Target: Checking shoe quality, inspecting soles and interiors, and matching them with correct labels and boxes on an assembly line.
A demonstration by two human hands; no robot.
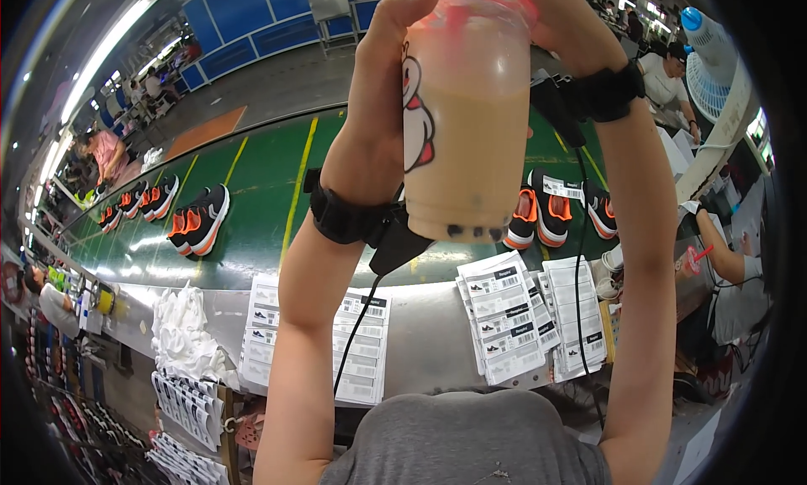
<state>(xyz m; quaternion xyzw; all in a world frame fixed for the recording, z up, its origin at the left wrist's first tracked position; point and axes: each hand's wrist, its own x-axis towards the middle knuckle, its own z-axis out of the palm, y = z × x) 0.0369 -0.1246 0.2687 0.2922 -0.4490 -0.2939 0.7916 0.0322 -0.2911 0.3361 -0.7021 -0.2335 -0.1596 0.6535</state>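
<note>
Both hands hold a clear plastic cup (466, 123) of beige milk tea, with dark pearls at its base, raised close to the camera above the counter (420, 334). The left hand (378, 107) has its grip clamped on the cup's left side, thumb up toward the red sealed top; the right hand (559, 23) is mostly hidden behind the cup's top, so its grip cannot be determined. Below, label sheets (504, 317) lie on the counter, and black-and-orange shoes (197, 220) sit on the green conveyor belt (252, 191).

Green conveyor belt (261, 199) carries shoes (200, 219); grey ledge (420, 334) holds label sheets (504, 321).
</note>
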